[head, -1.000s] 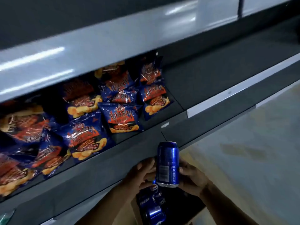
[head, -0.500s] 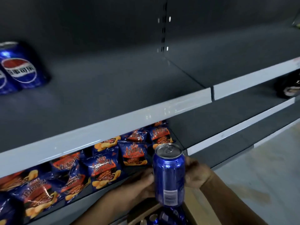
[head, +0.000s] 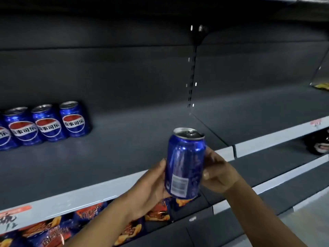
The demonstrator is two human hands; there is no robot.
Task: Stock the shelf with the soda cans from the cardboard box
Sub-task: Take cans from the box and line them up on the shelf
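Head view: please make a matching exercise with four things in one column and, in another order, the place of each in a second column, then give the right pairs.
Things:
1. held soda can
2. row of soda cans
3. snack bags
4. yellow packet

Places:
A. on the shelf below the grey price rail
B. far right edge, on the next shelf bay
C. between the left hand and the right hand, in front of the shelf
D. standing at the left on the dark shelf

Pairs: 1-C, 2-D, 3-A, 4-B

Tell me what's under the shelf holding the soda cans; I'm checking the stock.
Snack bags lie under that shelf; both arms and the shelf's front edge cover part of that row.
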